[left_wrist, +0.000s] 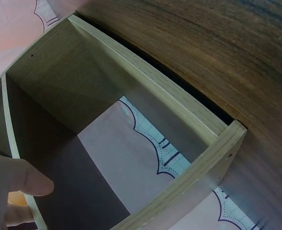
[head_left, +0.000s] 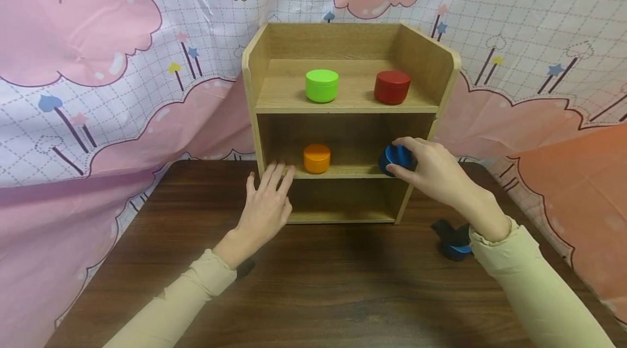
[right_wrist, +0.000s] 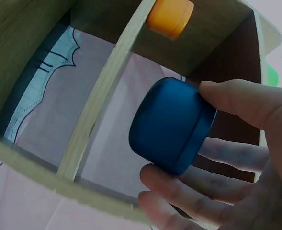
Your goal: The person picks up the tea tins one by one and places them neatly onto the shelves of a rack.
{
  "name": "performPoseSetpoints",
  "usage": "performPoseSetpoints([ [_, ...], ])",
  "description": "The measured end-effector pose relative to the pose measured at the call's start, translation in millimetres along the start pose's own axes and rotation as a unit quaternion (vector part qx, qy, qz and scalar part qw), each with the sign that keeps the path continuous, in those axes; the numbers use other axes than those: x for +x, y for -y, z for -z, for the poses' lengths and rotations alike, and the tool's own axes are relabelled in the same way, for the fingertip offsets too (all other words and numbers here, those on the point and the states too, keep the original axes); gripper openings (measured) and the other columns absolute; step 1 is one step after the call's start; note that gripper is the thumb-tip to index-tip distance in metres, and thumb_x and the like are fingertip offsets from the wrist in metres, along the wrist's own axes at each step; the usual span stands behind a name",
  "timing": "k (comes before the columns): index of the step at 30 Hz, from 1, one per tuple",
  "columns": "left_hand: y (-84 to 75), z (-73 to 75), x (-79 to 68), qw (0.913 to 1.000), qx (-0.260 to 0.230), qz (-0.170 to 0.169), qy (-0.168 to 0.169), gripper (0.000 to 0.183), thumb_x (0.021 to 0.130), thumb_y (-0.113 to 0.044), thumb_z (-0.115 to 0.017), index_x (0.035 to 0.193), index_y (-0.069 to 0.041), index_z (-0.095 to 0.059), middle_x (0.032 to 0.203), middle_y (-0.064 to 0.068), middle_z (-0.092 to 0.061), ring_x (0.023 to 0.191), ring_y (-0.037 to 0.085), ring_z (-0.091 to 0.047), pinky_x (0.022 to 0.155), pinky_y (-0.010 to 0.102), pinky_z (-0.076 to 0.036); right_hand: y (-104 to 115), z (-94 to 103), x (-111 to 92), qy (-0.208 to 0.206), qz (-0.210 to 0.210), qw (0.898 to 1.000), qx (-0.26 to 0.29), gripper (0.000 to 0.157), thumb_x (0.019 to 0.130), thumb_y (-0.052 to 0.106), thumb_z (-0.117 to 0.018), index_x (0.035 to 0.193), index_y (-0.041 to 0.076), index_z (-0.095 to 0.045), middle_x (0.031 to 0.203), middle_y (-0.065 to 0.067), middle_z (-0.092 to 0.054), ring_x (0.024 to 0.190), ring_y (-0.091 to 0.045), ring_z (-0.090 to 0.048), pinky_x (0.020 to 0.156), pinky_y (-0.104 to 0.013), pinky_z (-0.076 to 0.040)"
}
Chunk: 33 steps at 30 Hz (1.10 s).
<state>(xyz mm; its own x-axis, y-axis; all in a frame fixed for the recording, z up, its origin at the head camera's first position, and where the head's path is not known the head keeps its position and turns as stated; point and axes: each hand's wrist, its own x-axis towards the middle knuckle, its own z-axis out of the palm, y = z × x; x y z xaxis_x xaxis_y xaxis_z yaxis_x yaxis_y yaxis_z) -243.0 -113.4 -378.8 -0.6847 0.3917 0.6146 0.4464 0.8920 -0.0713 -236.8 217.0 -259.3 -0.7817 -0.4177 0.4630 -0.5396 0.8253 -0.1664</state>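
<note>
My right hand grips a small round blue tin between thumb and fingers, at the right end of the wooden shelf unit's middle level. In the right wrist view the tin is tilted, its lid seam facing the palm. My left hand has its fingers extended at the left end of the middle shelf board, holding nothing. An orange tin stands on that board between the hands. In the left wrist view, fingers of my left hand overlap the board's edge.
On the top level stand a lime green tin and a dark red tin. A dark object with a blue curved part lies on the brown table by the right sleeve. Patterned cloth hangs behind and at both sides.
</note>
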Motion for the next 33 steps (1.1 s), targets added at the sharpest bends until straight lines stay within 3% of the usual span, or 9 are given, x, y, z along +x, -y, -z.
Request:
performPoseSetpoints([
  [16, 0.0, 0.6, 1.0, 1.0000, 0.006, 0.000, 0.005, 0.067, 0.085, -0.015, -0.061, 0.147, -0.012, -0.037, 0.150, 0.015, -0.040, 0.140, 0.032, -0.037, 0.101, 0.068, -0.034, -1.1, -24.1, 30.9, 0.037, -0.034, 0.999, 0.003, 0.050, 0.086, 0.033, -0.070, 0.123, 0.001, -0.059, 0.106, -0.022, -0.068, 0.094, -0.036, -0.067, 0.075, -0.049, -0.055],
  [33, 0.4, 1.2, -0.2, 1.0000, 0.007, -0.002, 0.001, 0.066, 0.085, -0.014, -0.061, 0.147, -0.011, -0.038, 0.150, 0.016, -0.041, 0.140, 0.033, -0.037, 0.101, 0.068, -0.035, -0.7, -37.4, 47.6, 0.063, -0.051, 0.997, -0.001, 0.052, 0.087, 0.036, -0.069, 0.125, 0.002, -0.060, 0.114, -0.021, -0.068, 0.098, -0.037, -0.066, 0.079, -0.051, -0.053],
])
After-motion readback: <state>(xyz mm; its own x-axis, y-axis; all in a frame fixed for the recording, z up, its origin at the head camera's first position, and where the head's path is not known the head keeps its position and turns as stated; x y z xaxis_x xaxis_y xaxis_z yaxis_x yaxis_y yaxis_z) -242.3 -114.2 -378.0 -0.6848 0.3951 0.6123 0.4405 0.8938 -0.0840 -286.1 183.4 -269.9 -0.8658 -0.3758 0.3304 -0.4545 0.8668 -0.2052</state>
